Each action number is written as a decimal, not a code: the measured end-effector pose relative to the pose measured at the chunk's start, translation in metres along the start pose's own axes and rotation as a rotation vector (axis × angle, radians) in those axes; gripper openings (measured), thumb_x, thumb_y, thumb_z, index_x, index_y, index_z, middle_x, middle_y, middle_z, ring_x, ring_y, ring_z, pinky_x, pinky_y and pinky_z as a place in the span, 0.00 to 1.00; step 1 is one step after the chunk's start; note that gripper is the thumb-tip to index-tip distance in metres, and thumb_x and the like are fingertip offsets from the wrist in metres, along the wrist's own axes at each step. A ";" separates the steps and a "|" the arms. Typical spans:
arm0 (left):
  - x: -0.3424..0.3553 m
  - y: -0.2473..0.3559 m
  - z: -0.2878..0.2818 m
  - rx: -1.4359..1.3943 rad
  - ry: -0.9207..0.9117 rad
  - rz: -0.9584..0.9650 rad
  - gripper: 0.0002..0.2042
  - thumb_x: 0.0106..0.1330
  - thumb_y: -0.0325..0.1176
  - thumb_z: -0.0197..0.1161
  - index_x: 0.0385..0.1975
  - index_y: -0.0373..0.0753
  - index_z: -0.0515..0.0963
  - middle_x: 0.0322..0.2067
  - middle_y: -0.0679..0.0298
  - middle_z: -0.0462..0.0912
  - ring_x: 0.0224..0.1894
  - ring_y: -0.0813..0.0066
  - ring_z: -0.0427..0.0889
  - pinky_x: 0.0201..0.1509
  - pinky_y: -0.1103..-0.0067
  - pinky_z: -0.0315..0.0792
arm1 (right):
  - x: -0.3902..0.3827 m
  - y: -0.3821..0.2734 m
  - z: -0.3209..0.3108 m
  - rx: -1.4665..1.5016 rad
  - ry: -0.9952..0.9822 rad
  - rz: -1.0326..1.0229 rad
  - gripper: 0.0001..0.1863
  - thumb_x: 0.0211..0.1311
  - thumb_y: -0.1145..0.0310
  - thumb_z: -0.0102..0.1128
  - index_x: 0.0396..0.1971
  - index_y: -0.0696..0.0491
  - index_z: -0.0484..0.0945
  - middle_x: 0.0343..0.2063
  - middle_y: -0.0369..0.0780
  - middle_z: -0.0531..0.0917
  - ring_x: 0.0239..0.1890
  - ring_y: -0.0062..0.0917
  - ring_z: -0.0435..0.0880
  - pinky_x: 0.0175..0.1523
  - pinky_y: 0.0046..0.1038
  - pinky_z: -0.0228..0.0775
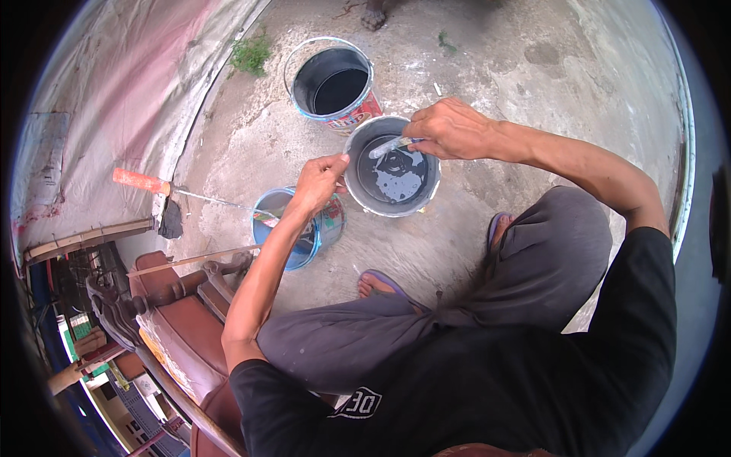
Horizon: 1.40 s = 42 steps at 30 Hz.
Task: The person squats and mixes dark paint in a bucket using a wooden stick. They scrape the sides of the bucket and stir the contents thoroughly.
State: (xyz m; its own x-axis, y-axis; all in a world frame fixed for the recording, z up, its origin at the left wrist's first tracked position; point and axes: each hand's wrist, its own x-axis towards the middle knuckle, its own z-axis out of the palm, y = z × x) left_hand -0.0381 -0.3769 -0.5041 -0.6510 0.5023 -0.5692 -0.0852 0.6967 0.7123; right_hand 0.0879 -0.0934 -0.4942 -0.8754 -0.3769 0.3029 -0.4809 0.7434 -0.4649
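Note:
Between my hands stands a grey-white bucket [431, 183] with grey liquid inside, broken by pale patches on its surface. My left hand [320, 183] is closed on the bucket's left rim, thumb and fingers pinching the edge. Fingers wrapped round its handle, my right hand [449, 131] holds a paintbrush [388, 148] tilted over the bucket. Its pale, coated end points left and down inside the opening; whether the tip touches the liquid I cannot tell.
Just beyond stands a red-labelled paint pail [352, 114] with dark liquid. At left, a blue bucket [301, 255] is partly behind my left forearm. An orange-handled tool [142, 180] with a long rod extends toward it. A wooden chair [183, 335] stands lower left; an animal's paw [373, 19] shows at the top.

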 end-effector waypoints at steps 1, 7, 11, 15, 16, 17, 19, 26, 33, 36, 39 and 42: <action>0.000 0.001 0.003 -0.048 0.005 0.018 0.23 0.76 0.45 0.62 0.56 0.30 0.82 0.39 0.60 0.85 0.36 0.76 0.81 0.42 0.76 0.82 | -0.006 0.001 0.003 0.006 0.006 0.003 0.09 0.57 0.69 0.72 0.29 0.59 0.83 0.24 0.46 0.84 0.31 0.43 0.87 0.35 0.44 0.75; 0.011 0.025 0.027 -0.130 -0.005 0.192 0.22 0.70 0.42 0.72 0.56 0.34 0.84 0.35 0.66 0.87 0.30 0.83 0.79 0.36 0.81 0.78 | -0.041 0.000 0.008 -0.035 0.043 0.068 0.09 0.58 0.69 0.69 0.27 0.60 0.83 0.23 0.46 0.84 0.29 0.44 0.87 0.34 0.43 0.77; 0.011 0.047 0.042 -0.032 0.007 0.176 0.22 0.70 0.40 0.73 0.57 0.34 0.83 0.36 0.64 0.87 0.31 0.82 0.79 0.37 0.81 0.78 | -0.046 0.015 0.024 -0.095 0.077 0.053 0.08 0.57 0.70 0.66 0.26 0.60 0.83 0.23 0.47 0.84 0.29 0.45 0.87 0.33 0.44 0.78; 0.014 0.053 0.051 -0.027 -0.001 0.214 0.22 0.70 0.40 0.72 0.58 0.34 0.83 0.37 0.64 0.87 0.31 0.81 0.79 0.37 0.80 0.77 | -0.043 0.020 0.035 -0.125 0.078 -0.009 0.08 0.54 0.71 0.63 0.24 0.61 0.82 0.24 0.49 0.85 0.30 0.45 0.88 0.34 0.44 0.79; 0.015 0.053 0.052 -0.021 -0.007 0.220 0.22 0.70 0.40 0.72 0.59 0.34 0.82 0.37 0.63 0.87 0.32 0.81 0.79 0.37 0.80 0.76 | -0.042 0.022 0.039 -0.153 0.063 -0.028 0.09 0.56 0.72 0.62 0.28 0.63 0.81 0.25 0.49 0.85 0.30 0.44 0.88 0.34 0.43 0.80; 0.016 0.053 0.051 -0.018 -0.008 0.226 0.23 0.70 0.39 0.72 0.60 0.34 0.82 0.38 0.63 0.87 0.32 0.81 0.78 0.37 0.80 0.76 | -0.041 0.023 0.043 -0.182 0.045 -0.052 0.10 0.58 0.72 0.62 0.31 0.65 0.80 0.27 0.48 0.84 0.31 0.43 0.88 0.34 0.42 0.80; 0.018 0.055 0.051 -0.007 -0.020 0.225 0.23 0.70 0.40 0.72 0.61 0.34 0.81 0.40 0.63 0.87 0.34 0.81 0.79 0.37 0.79 0.75 | -0.043 0.025 0.051 -0.241 0.027 -0.080 0.12 0.58 0.72 0.61 0.35 0.68 0.79 0.28 0.49 0.84 0.31 0.42 0.89 0.33 0.40 0.82; 0.019 0.059 0.050 0.051 -0.066 0.229 0.24 0.70 0.39 0.72 0.62 0.36 0.81 0.49 0.61 0.87 0.38 0.80 0.81 0.39 0.79 0.76 | -0.036 0.010 0.054 -0.255 -0.069 0.034 0.10 0.51 0.73 0.62 0.30 0.65 0.84 0.27 0.50 0.86 0.32 0.42 0.90 0.34 0.39 0.83; 0.018 0.052 0.049 0.041 -0.081 0.237 0.23 0.71 0.37 0.71 0.63 0.37 0.80 0.47 0.64 0.86 0.36 0.82 0.79 0.39 0.81 0.74 | -0.031 0.018 0.068 -0.189 -0.007 0.234 0.09 0.56 0.68 0.59 0.23 0.56 0.85 0.22 0.48 0.85 0.31 0.44 0.89 0.37 0.43 0.82; 0.016 0.054 0.050 0.027 -0.089 0.242 0.22 0.71 0.36 0.71 0.63 0.37 0.80 0.45 0.65 0.86 0.35 0.83 0.78 0.38 0.81 0.74 | -0.027 0.005 0.069 -0.110 -0.103 0.330 0.11 0.63 0.68 0.56 0.27 0.55 0.86 0.25 0.46 0.87 0.33 0.43 0.90 0.35 0.45 0.81; 0.014 0.056 0.048 0.045 -0.103 0.244 0.21 0.71 0.35 0.70 0.62 0.37 0.81 0.47 0.64 0.86 0.37 0.82 0.78 0.38 0.80 0.74 | -0.020 -0.002 0.071 -0.047 -0.122 0.345 0.11 0.63 0.67 0.56 0.29 0.55 0.86 0.27 0.46 0.88 0.33 0.43 0.90 0.36 0.45 0.81; 0.015 0.056 0.046 0.078 -0.126 0.298 0.20 0.71 0.35 0.70 0.61 0.37 0.81 0.50 0.62 0.86 0.39 0.81 0.78 0.38 0.80 0.74 | -0.015 -0.008 0.079 -0.005 -0.140 0.324 0.11 0.61 0.68 0.56 0.30 0.54 0.87 0.27 0.46 0.88 0.34 0.44 0.90 0.35 0.45 0.80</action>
State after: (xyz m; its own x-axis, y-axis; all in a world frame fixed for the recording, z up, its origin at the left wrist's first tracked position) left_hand -0.0183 -0.3064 -0.4917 -0.5400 0.7455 -0.3906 0.1560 0.5447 0.8240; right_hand 0.1009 -0.1368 -0.5609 -0.9809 -0.1931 0.0231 -0.1773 0.8393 -0.5140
